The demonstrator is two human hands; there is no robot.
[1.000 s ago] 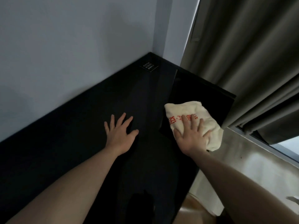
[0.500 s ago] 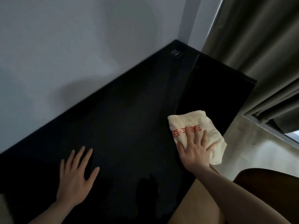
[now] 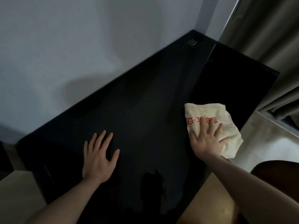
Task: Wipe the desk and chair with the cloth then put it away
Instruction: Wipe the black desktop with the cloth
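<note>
One cloth (image 3: 210, 125), two hands, one black desk (image 3: 137, 110).

The cloth, cream with one line of red print, lies crumpled on the desk's right front part, its lower right corner hanging past the desk edge. Right hand (image 3: 207, 141) lies flat on the cloth, palm down, fingers straight and spread, pressing rather than gripping. Left hand (image 3: 98, 156) rests palm down on bare desk, well apart from the cloth, fingers straight and fanned, holding nothing. One small dark label (image 3: 193, 43) sits at the desk's far corner; print too small to read. One grey wall (image 3: 80, 46) runs behind the desk; curtain (image 3: 267, 38) folds hang at right. A dark rounded shape (image 3: 275, 170) at lower right is possibly the chair; light too poor to be sure.
</note>
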